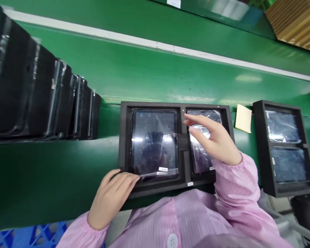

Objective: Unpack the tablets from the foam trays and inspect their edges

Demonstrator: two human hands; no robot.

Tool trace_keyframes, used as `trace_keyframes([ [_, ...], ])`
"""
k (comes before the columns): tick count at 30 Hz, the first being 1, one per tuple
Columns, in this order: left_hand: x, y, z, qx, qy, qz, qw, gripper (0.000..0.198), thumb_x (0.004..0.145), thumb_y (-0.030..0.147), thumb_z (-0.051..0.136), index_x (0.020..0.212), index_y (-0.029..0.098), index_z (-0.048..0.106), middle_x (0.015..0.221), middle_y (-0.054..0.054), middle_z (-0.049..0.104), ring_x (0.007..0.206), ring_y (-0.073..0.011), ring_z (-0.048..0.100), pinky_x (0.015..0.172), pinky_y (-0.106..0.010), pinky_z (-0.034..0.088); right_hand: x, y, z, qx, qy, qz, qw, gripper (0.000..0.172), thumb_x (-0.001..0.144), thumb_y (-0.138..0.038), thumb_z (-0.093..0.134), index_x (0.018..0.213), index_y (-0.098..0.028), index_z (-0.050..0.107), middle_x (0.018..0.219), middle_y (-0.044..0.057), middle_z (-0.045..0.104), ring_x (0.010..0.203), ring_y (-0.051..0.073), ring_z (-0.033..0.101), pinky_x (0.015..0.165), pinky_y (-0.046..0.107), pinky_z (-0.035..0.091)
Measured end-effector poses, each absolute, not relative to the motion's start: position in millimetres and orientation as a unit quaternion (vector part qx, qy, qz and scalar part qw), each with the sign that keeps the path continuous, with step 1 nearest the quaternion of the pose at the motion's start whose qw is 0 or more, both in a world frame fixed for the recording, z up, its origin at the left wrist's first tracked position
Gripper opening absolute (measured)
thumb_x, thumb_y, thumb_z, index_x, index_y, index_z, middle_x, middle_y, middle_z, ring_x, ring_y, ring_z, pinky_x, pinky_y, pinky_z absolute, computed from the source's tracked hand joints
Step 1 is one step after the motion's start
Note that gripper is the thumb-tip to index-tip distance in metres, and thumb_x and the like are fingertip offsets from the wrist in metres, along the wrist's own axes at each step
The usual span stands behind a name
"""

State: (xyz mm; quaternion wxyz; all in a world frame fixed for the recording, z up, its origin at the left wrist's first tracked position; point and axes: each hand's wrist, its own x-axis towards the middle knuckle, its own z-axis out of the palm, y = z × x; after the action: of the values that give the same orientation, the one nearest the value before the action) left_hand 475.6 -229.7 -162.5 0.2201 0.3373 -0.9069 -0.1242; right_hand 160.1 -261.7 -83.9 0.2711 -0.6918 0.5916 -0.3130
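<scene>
A black foam tray (124, 137) lies in front of me with two recesses. In its left recess sits a dark-screened tablet (155, 144) with small white labels near its bottom edge. A second tablet (203, 156), in wrinkled clear film, fills the right recess and is partly covered by my hand. My left hand (113, 194) lies over the tray's lower left corner, fingers stretched out, fingertips at the left tablet's lower corner. Above the right tablet, my right hand (213, 137) is open with fingers extended and nothing visible in it.
At the left stands a row of black trays (41, 93) on edge. A yellow note (243, 119) lies right of my tray, beside another black tray (263, 151) holding two film-covered screens. A white strip (155, 44) crosses the green bench (150, 75). Brown cardboard (297, 24) is stacked far right.
</scene>
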Motion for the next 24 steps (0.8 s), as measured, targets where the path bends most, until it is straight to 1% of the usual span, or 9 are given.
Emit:
trace_keyframes([
  [4,481,-220,-186,0.468,-0.816,-0.118,0.319,0.014,0.094,0.015,0.056,0.083,0.023,0.057,0.069,0.006,0.073,0.074,-0.0163,0.073,0.099,-0.039,0.043,161,-240,-109,-0.606,0.64,-0.353,0.313,0.04,0.094,-0.021,0.053,0.134,-0.02,0.061,0.108,0.008,0.075,0.086,0.018,0.073,0.085,0.039,0.062],
  [7,487,-212,-203,0.501,-0.764,-0.135,0.384,0.014,0.087,0.01,0.062,0.082,0.023,0.059,0.07,0.004,0.069,0.082,-0.019,0.071,0.095,-0.041,0.048,164,-226,-129,-0.524,0.66,-0.37,0.391,0.041,0.095,-0.026,0.051,0.134,-0.018,0.059,0.102,0.008,0.075,0.075,0.016,0.074,0.073,0.034,0.064],
  [11,492,-203,-209,0.469,-0.795,-0.12,0.366,0.012,0.083,0.013,0.067,0.079,0.024,0.064,0.087,-0.002,0.068,0.096,-0.0234,0.066,0.087,-0.038,0.05,175,-218,-143,-0.441,0.654,-0.348,0.507,0.055,0.095,-0.038,0.052,0.146,-0.019,0.047,0.104,0.01,0.077,0.076,0.019,0.076,0.069,0.036,0.066],
  [14,492,-199,-207,0.461,-0.81,-0.151,0.329,0.011,0.086,0.018,0.061,0.079,0.025,0.065,0.108,-0.007,0.066,0.111,-0.0279,0.061,0.092,-0.042,0.048,185,-218,-143,-0.402,0.668,-0.335,0.529,0.068,0.094,-0.046,0.05,0.154,-0.017,0.036,0.103,0.012,0.078,0.077,0.021,0.077,0.067,0.037,0.066],
  [15,491,-198,-206,0.467,-0.803,-0.173,0.327,0.011,0.087,0.019,0.057,0.084,0.025,0.066,0.117,-0.008,0.064,0.115,-0.0286,0.06,0.094,-0.044,0.048,189,-219,-141,-0.401,0.676,-0.33,0.524,0.071,0.094,-0.048,0.049,0.155,-0.017,0.033,0.102,0.012,0.078,0.078,0.022,0.077,0.067,0.037,0.066],
  [17,488,-197,-206,0.509,-0.772,-0.202,0.323,0.021,0.09,0.024,0.053,0.108,0.026,0.064,0.13,-0.01,0.058,0.122,-0.0298,0.057,0.097,-0.046,0.049,196,-219,-136,-0.42,0.691,-0.314,0.497,0.072,0.094,-0.048,0.048,0.157,-0.016,0.031,0.099,0.01,0.079,0.078,0.022,0.078,0.068,0.037,0.066],
  [20,481,-197,-205,0.588,-0.743,-0.194,0.253,0.063,0.09,0.039,0.057,0.147,0.023,0.039,0.142,-0.016,0.05,0.131,-0.0349,0.051,0.105,-0.054,0.046,208,-219,-131,-0.484,0.722,-0.27,0.414,0.073,0.092,-0.044,0.054,0.156,-0.016,0.033,0.097,0.009,0.079,0.073,0.022,0.078,0.067,0.037,0.066],
  [22,478,-196,-205,0.612,-0.745,-0.189,0.185,0.08,0.09,0.046,0.056,0.157,0.021,0.021,0.147,-0.019,0.045,0.135,-0.0382,0.046,0.109,-0.058,0.041,217,-219,-130,-0.55,0.732,-0.242,0.321,0.062,0.09,-0.034,0.057,0.149,-0.017,0.046,0.094,0.008,0.08,0.067,0.023,0.077,0.063,0.037,0.066],
  [24,477,-195,-204,0.621,-0.745,-0.196,0.145,0.081,0.092,0.047,0.052,0.159,0.023,0.014,0.15,-0.02,0.042,0.138,-0.0386,0.043,0.11,-0.059,0.039,231,-219,-131,-0.625,0.707,-0.243,0.225,0.042,0.091,-0.019,0.053,0.13,-0.017,0.065,0.09,0.009,0.08,0.069,0.024,0.078,0.064,0.035,0.066],
])
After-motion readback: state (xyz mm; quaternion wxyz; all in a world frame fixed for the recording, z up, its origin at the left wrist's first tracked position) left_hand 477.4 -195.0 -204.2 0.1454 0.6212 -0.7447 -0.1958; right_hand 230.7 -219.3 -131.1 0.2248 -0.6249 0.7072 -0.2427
